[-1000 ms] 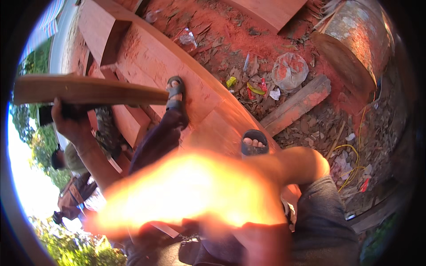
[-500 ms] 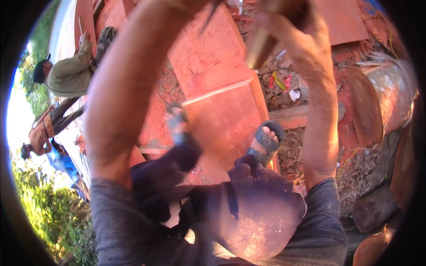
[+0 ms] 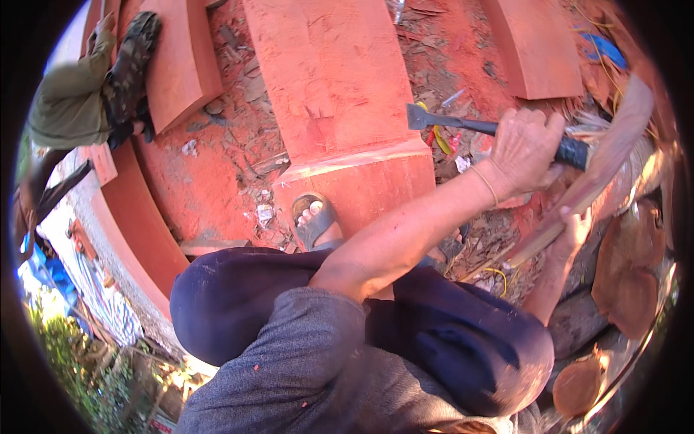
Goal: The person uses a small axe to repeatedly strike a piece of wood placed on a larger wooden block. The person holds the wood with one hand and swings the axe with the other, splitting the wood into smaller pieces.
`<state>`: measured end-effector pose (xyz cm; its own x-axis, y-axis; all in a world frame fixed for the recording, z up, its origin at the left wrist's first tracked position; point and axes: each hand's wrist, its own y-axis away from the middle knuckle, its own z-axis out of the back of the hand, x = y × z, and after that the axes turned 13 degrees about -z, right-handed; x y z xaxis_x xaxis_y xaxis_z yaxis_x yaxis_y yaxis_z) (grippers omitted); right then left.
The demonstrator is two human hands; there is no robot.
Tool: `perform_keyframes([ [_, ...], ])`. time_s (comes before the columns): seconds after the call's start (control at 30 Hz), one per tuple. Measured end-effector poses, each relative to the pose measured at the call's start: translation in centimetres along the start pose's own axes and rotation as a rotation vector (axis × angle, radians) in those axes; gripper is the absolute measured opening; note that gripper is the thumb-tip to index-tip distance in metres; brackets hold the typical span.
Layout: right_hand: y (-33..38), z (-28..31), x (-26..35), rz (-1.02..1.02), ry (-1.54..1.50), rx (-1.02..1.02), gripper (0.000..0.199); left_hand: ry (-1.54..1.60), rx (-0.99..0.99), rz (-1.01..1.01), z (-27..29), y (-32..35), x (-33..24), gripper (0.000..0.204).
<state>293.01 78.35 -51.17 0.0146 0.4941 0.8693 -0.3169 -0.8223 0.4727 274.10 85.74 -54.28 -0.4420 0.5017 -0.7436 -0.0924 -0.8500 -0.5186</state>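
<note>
My left hand (image 3: pixel 522 153) reaches across to the right, wrapped around a chisel (image 3: pixel 466 124) with a flat, flared metal blade and dark handle. The blade points left, raised over the right edge of a large reddish wooden beam (image 3: pixel 340 79). Beside the handle end, a long, club-like piece of wood (image 3: pixel 582 192) slants from upper right to lower left, slightly blurred. My right hand (image 3: pixel 576 228) is closed at its lower edge, partly hidden by it. A stepped notch crosses the beam, and my sandalled left foot (image 3: pixel 316 220) rests just on the near side of it.
Other reddish timbers, one at the upper right (image 3: pixel 535 50) and one at the upper left (image 3: pixel 177 65), lie on ground strewn with chips and dust. Cut logs (image 3: pixel 629 267) are stacked at the right. Another person (image 3: pixel 79 98) is bent over at the far left. A blue scrap (image 3: pixel 606 49) lies upper right.
Both hands have come down from the top edge to the right side. My left arm now crosses my body with the chisel fully visible. The view has shifted and both feet appear differently placed.
</note>
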Motion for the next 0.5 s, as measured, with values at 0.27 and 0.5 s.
perform_keyframes([
  [0.27,5.3,2.1,7.4,-0.051,-0.464,0.568,0.078,-0.054,0.082,-0.319,4.4,-8.5,4.0,0.025],
  [0.5,4.9,3.7,-4.0,-0.273,-0.244,0.174,0.056,-0.004,0.222,-0.556,12.4,-16.8,2.1,0.025],
])
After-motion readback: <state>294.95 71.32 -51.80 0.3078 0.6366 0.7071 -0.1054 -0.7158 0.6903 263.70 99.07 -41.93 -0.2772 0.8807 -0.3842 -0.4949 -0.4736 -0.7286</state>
